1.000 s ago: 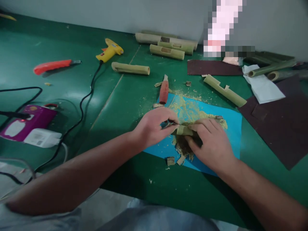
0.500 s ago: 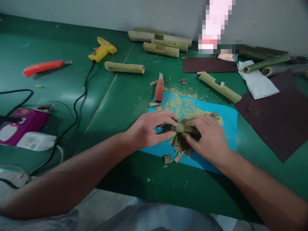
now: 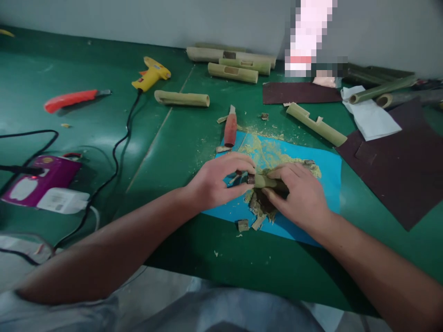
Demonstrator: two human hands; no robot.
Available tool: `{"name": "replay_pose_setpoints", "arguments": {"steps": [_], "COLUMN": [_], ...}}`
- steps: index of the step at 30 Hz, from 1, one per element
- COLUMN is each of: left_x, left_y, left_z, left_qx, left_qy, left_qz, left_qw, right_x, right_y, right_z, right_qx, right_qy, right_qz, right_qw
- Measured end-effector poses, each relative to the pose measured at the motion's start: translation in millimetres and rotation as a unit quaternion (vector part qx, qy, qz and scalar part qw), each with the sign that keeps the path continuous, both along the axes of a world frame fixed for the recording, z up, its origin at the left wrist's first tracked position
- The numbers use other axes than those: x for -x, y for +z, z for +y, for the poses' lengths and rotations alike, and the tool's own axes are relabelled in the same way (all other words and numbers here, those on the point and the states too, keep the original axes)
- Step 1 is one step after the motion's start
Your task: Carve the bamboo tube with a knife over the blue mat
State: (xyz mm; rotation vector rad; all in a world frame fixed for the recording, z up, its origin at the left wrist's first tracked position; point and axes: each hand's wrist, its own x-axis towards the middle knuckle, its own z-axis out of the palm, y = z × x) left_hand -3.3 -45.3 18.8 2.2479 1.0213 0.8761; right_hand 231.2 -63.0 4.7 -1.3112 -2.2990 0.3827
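A short green bamboo tube is held above a blue sheet. My right hand wraps round its right part, thumb below and fingers over the top. At its left end my left hand pinches a small dark brown piece between thumb and fingertips; whether this is sandpaper I cannot tell. Beneath the hands lies a heap of shavings and scraps. Yellowish dust covers the sheet's upper part. A red-handled knife rests just beyond the sheet.
Several cut bamboo tubes lie at the back, with one notched tube to the right. Dark brown sheets and white paper are there too. Leftward are a yellow glue gun, a red cutter and a purple power box.
The view has shifted slightly, so things on the left appear farther right. My left hand has moved a little at the tube's left end, showing more of the dark piece. My right hand keeps its grip.
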Motion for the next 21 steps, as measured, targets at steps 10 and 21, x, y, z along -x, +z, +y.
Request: {"name": "replay_pose_setpoints", "arguments": {"steps": [10, 21], "left_x": [0.1, -13.5], "left_y": [-1.9, -7.0], "left_z": [-1.1, -5.4], "left_qx": [0.045, 0.205], "left_qy": [0.108, 0.122], "left_qz": [-0.014, -0.1], "left_qw": [0.993, 0.966], "right_x": [-0.1, 0.3], "right_y": [0.3, -1.5], "right_z": [0.4, -0.4], "right_qx": [-0.003, -0.016], "right_qy": [-0.002, 0.0], "right_qz": [-0.009, 0.001], "right_qw": [1.0, 1.0]}}
